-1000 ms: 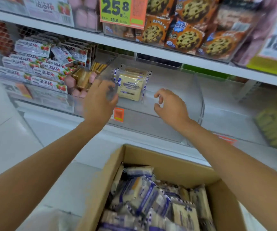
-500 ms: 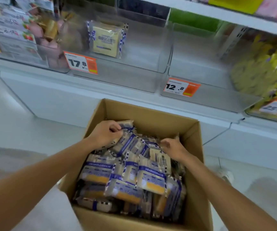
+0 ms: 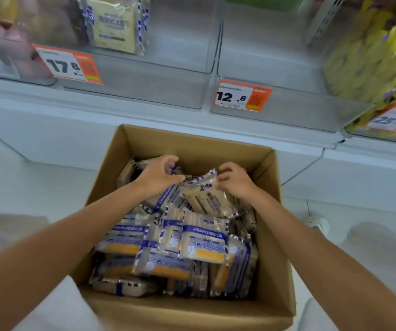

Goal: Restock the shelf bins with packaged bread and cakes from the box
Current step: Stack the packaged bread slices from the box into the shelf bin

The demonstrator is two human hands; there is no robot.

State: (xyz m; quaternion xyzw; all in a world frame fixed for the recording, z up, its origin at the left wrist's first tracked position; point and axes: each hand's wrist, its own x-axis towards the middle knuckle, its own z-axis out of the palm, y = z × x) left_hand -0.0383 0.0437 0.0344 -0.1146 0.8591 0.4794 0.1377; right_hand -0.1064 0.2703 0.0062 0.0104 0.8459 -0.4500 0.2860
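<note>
Sitting at the upper left of the frame, one bread pack (image 3: 114,25) leans in the clear bin (image 3: 149,89). Lower down, in the middle, the left hand (image 3: 158,175) pinches the edge of a far pack (image 3: 175,168) in the box (image 3: 192,145). Just to its right, the right hand (image 3: 236,181) pinches the top of a tilted pack (image 3: 204,198). Both grips are on thin, shiny wrap, so I think a pack could slip out and fall.

1 head view looks steeply down, close over the box (image 3: 192,149).
</note>
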